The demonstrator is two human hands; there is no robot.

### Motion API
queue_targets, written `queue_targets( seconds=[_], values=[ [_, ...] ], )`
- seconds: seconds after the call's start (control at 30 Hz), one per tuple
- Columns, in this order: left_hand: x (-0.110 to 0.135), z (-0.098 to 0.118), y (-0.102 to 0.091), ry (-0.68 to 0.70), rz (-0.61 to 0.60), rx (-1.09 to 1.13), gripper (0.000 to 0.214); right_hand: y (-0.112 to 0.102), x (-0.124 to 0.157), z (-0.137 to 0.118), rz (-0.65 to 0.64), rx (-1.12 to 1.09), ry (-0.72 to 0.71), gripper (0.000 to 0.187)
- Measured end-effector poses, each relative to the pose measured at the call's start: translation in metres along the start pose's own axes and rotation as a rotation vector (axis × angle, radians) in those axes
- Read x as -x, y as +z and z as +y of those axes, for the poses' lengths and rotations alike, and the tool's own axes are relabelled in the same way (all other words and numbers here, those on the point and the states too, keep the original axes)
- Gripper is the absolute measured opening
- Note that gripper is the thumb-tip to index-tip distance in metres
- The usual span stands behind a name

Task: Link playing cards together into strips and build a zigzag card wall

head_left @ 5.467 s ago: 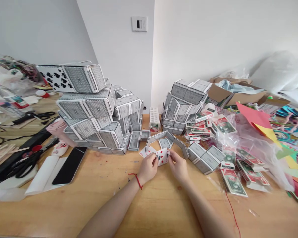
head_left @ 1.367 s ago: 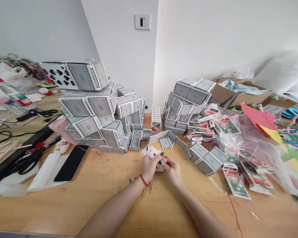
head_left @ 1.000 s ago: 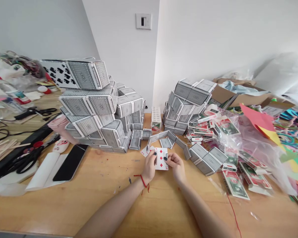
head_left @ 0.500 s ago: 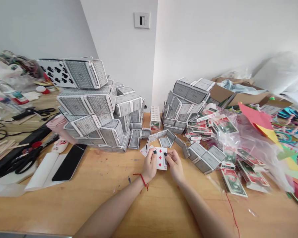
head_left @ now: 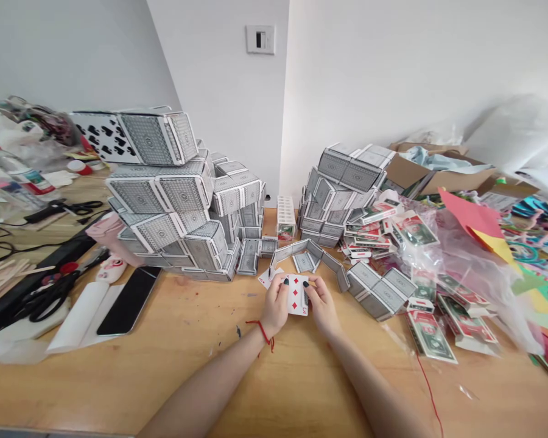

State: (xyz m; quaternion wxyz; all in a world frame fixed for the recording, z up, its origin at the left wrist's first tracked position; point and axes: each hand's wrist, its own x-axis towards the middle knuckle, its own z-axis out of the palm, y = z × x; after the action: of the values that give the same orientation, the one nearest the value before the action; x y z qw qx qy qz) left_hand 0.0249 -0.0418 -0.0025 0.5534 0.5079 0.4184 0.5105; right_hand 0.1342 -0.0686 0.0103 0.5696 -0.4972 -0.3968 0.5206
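Card [head_left: 295, 298] gripped by our left fingers [head_left: 281, 294] and right fingers [head_left: 313, 294]; uneven squeeze may crease it, slip may knock far strip [head_left: 315, 250].

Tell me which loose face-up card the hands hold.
The card with three red diamonds, pinched between left hand and right hand; the other loose face-up cards lie on the table just beyond the left hand.

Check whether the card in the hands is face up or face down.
Face up: the card shows red diamonds between left hand and right hand.
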Motion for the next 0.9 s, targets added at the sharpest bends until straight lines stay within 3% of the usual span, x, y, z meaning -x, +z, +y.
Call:
queue_targets(
  seconds=[0.17,0.43,0.9],
  values=[
    [-0.0011,-0.0002,-0.0007,-0.019,0.008,0.019,0.016,-0.0016,-0.0013,0.0020,-0.009,-0.026,0.036,0.027],
    [-0.0028,0.0003,-0.0033,-0.003,-0.044,0.018,0.031,-0.0027,-0.0010,-0.0006,-0.035,-0.046,0.031,0.043],
    [-0.0013,0.0011,-0.0029,-0.046,-0.018,0.030,0.028,-0.0014,-0.0002,-0.0006,-0.041,-0.052,0.027,0.039]
  ],
)
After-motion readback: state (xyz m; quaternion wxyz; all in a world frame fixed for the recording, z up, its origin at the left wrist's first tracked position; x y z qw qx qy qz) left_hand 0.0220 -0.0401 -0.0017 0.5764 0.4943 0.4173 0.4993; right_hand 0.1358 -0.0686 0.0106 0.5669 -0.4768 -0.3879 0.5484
